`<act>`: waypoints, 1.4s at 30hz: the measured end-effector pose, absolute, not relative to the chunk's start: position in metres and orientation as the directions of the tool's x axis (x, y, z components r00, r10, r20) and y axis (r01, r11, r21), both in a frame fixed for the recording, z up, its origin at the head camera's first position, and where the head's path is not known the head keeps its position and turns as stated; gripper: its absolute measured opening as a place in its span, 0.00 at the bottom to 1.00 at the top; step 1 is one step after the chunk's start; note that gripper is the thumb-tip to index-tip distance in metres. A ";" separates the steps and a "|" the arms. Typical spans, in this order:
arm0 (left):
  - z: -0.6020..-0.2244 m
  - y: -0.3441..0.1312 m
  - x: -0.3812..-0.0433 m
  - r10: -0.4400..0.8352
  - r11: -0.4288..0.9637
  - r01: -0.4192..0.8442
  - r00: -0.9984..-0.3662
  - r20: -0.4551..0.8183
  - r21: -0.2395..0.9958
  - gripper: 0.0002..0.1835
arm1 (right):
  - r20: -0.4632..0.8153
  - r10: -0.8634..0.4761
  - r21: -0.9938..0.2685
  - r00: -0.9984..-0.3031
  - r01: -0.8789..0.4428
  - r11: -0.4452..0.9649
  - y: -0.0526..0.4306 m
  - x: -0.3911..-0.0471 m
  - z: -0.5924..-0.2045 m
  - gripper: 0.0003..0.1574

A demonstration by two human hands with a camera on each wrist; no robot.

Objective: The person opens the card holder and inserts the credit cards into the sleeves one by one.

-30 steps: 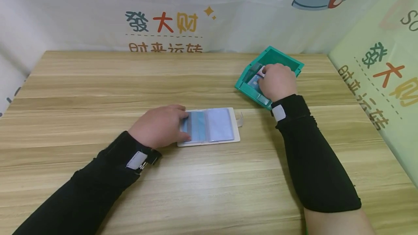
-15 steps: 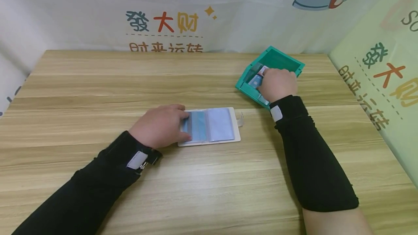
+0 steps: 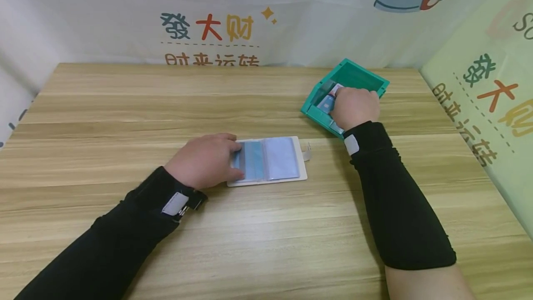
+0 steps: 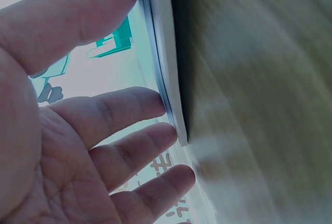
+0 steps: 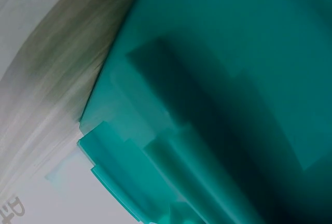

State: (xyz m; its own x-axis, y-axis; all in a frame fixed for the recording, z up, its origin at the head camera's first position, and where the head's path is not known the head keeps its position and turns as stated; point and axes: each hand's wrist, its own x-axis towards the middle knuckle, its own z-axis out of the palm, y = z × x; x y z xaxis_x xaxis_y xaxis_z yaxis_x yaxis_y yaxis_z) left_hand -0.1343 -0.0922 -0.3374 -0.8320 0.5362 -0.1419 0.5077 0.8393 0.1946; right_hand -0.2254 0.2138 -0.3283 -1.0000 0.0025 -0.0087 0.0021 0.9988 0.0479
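Observation:
A small card holder lies spread on the table, with clear sleeves, pale blue and lilac pages and a strap at its right side. My left hand rests on its left part. In the left wrist view, the thumb and fingers of that hand touch the edge of the holder. My right hand reaches down into a green plastic bin. Blue and white cards show in the bin beside it. The right fingertips are hidden, so I cannot tell whether they grip a card.
The wooden table runs back to a printed cloth, with another green-tinted cloth along the right side. In the right wrist view, the bin's outer wall fills most of the picture.
Over the past second my right hand has shifted slightly toward me inside the bin, then stayed there. My left hand and the card holder keep their place.

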 end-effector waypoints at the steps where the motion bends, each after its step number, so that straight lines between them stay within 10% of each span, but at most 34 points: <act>1: -0.337 -0.092 -0.134 0.536 0.840 0.507 -0.832 -0.142 0.196 0.33 | -0.009 0.004 0.050 -1.000 0.003 0.999 0.214 -0.225 -0.328 0.14; 42: -0.335 -0.093 -0.134 0.540 0.837 0.511 -0.829 -0.143 0.196 0.34 | -0.033 0.015 -0.047 -0.999 0.016 0.999 0.213 -0.226 -0.326 0.15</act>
